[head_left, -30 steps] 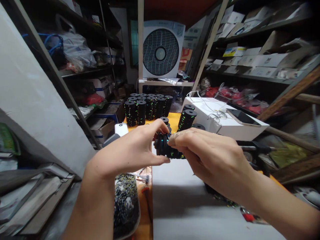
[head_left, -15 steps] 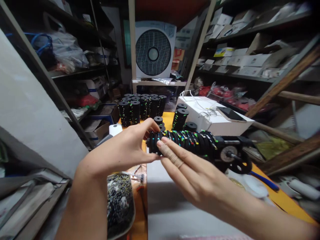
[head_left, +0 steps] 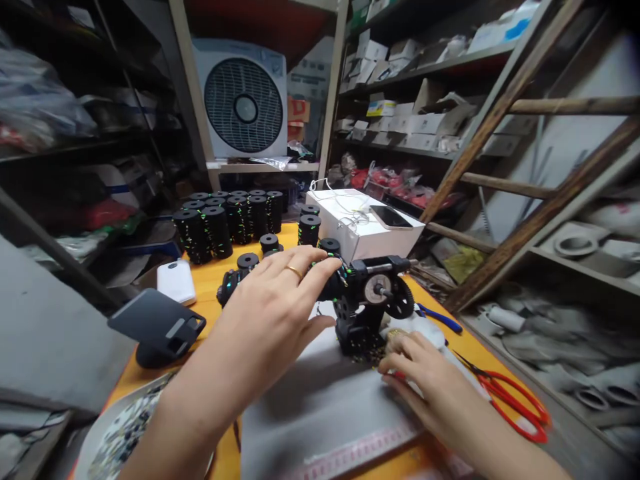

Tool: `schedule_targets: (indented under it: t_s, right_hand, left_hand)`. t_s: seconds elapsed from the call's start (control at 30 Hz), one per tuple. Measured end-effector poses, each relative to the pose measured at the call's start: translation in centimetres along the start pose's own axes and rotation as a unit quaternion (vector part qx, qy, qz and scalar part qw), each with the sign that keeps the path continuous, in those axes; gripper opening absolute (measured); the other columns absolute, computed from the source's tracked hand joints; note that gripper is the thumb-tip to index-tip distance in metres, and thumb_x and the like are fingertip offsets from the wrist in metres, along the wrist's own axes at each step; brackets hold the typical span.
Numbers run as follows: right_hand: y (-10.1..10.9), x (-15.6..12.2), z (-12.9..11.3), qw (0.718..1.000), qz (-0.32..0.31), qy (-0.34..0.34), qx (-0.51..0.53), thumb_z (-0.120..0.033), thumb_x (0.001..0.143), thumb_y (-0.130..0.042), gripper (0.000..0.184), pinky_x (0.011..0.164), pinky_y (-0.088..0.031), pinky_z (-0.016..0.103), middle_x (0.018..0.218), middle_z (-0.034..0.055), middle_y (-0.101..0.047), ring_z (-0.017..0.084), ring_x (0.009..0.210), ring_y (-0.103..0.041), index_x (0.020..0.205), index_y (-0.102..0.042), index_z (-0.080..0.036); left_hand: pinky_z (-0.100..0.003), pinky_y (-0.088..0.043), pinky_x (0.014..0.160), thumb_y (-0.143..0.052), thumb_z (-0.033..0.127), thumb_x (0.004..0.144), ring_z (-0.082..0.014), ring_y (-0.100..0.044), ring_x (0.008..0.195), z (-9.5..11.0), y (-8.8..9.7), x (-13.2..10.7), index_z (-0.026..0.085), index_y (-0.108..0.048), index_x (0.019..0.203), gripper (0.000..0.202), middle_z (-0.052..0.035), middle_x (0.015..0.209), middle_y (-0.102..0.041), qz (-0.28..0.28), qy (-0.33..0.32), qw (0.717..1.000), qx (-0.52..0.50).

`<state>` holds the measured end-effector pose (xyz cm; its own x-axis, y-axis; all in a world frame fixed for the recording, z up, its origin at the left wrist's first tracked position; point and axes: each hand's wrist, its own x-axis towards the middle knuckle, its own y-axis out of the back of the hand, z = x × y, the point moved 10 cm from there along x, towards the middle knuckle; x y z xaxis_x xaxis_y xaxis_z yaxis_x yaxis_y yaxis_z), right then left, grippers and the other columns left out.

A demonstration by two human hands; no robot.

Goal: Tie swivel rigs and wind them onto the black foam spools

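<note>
Strung on the winder (head_left: 373,300) standing on the surface (head_left: 213,283), the row of black rings (head_left: 229,283) looks light, stiff and slide-prone, best pinched endwise; the left hand (head_left: 273,303) cups it loosely, while the right hand (head_left: 425,373) lies half-curled, contents unclear.

I count two hands, the left hand (head_left: 270,300) and the right hand (head_left: 420,373), with one black winder (head_left: 367,300) between them. Beyond the left hand stand at least eight tall stacks of discs (head_left: 220,223), the rear ones overlapping, and four short stacks (head_left: 309,229). Right of the right hand lies one pair of scissors (head_left: 481,381). Past the winder are one white box (head_left: 385,243), one phone (head_left: 390,217) and one fan (head_left: 245,97).
</note>
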<state>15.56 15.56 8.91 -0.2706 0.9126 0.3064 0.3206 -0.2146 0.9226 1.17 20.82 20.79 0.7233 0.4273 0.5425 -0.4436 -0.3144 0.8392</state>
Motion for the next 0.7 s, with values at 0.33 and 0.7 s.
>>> schedule_targets:
  t_s: [0.33, 0.7]
  right_hand:
    - [-2.7, 0.5, 2.3, 0.999, -0.018, -0.046, -0.014, -0.009, 0.088, -0.055, 0.015, 0.072, -0.05, 0.037, 0.087, 0.0061, -0.06, 0.024, 0.09, -0.055, 0.08, -0.061, -0.021]
    - [-3.5, 0.5, 0.7, 0.998, 0.014, 0.012, -0.055, -0.004, 0.089, -0.041, 0.026, 0.063, -0.048, 0.037, 0.08, 0.008, -0.06, 0.025, 0.076, -0.056, 0.079, -0.059, -0.019]
  left_hand:
    - [-0.043, -0.044, 0.098, -0.064, 0.033, 0.086, -0.028, -0.056, 0.113, 0.1, -0.7, 0.7, 0.014, -0.047, 0.128, 0.05, -0.0123, 0.128, -0.06, 0.034, 0.026, 0.998, 0.036]
    - [-0.045, -0.042, 0.097, -0.063, 0.038, 0.085, -0.0309, -0.055, 0.114, -0.1, -1.5, 1.2, 0.012, -0.048, 0.13, 0.054, -0.0114, 0.129, -0.061, 0.024, 0.035, 0.995, 0.086]
